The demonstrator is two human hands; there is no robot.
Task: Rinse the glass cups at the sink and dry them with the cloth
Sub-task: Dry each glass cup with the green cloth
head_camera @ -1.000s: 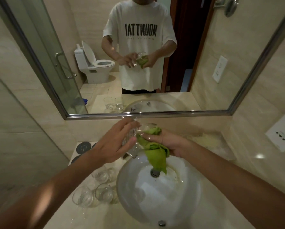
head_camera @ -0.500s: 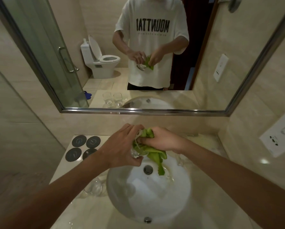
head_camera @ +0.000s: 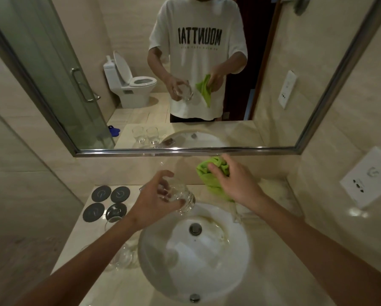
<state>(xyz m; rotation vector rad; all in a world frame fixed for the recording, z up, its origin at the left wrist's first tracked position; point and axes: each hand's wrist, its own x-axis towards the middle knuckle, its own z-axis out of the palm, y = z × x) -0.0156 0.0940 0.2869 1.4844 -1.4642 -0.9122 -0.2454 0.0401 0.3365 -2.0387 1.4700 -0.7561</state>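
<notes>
Below: white sink [head_camera: 236, 268], cups [head_camera: 121, 259] on counter at left. Above basin's far rim: left hand [head_camera: 154, 204] gripping glass cup [head_camera: 180, 196], now separated from green cloth [head_camera: 209, 180]. Beyond, at right: right hand [head_camera: 233, 182] clutching cloth, no longer inside cup.

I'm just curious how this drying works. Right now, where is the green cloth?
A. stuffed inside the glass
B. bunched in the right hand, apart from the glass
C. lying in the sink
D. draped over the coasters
B: the right hand grips the green cloth, while the left hand holds the glass cup separately.
</notes>
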